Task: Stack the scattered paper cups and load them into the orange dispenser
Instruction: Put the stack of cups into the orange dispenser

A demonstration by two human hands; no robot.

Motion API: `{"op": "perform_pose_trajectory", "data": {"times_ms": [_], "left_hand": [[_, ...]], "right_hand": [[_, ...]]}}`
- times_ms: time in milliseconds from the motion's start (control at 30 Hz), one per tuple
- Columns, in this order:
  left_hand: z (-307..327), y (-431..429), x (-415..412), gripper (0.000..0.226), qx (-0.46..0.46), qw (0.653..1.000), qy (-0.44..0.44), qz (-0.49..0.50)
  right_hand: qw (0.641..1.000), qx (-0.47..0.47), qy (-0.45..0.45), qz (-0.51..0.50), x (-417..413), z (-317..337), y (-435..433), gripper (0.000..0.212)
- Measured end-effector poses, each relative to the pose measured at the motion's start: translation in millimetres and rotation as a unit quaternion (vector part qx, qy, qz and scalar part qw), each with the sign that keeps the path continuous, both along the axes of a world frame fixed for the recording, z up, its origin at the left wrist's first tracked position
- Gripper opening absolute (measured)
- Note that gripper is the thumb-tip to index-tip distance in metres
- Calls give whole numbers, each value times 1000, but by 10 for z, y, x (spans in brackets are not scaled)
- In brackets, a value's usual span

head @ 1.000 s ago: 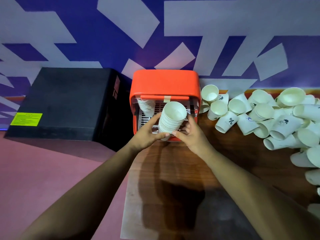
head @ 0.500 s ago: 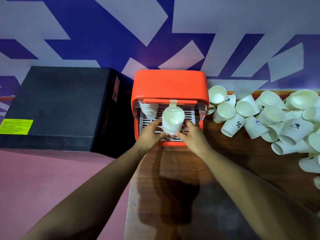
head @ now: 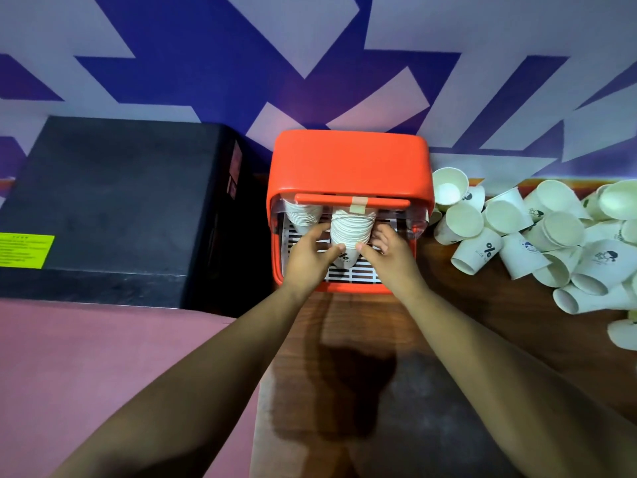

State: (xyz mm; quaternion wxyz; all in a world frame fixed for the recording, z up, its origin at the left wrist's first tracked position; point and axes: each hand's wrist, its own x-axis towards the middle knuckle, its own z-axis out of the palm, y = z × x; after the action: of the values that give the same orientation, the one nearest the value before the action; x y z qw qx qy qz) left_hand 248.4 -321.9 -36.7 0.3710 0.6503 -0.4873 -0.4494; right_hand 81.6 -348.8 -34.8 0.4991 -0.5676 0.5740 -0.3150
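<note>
Stack (head: 351, 232): clasped low at its bottom cup, left hand (head: 310, 257) curled round one side, right hand (head: 389, 257) pinching the other with thumb and fingers. Sat inside the dispenser (head: 348, 163) opening, directly above the grip. Ran with long axis near vertical, closed base down at the fingers, open rims up and away under the orange bar (head: 351, 200). Could have snagged on that bar if pushed up off-line, then buckled or telescoped apart above the grip. Might also have nudged the second stack (head: 303, 215) just left of the grip. Left loose cups (head: 517, 232) heaped well to the right.
</note>
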Motion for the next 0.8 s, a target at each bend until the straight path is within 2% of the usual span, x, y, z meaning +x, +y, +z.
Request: {"op": "perform_pose_trajectory", "data": {"times_ms": [300, 500, 667, 800], "left_hand": [[-15, -115, -53, 37, 18, 999, 0, 42], [-50, -161, -99, 39, 38, 999, -8, 10], [-73, -182, -64, 59, 74, 997, -30, -2], [-87, -210, -73, 54, 82, 996, -27, -5]], "right_hand": [[999, -4, 36, -35, 78, 4, -140, 30], [995, 9, 91, -45, 149, -91, -225, 20], [992, 15, 114, -49, 202, -110, -292, 28], [985, 3, 160, -70, 249, -73, -335, 23]]}}
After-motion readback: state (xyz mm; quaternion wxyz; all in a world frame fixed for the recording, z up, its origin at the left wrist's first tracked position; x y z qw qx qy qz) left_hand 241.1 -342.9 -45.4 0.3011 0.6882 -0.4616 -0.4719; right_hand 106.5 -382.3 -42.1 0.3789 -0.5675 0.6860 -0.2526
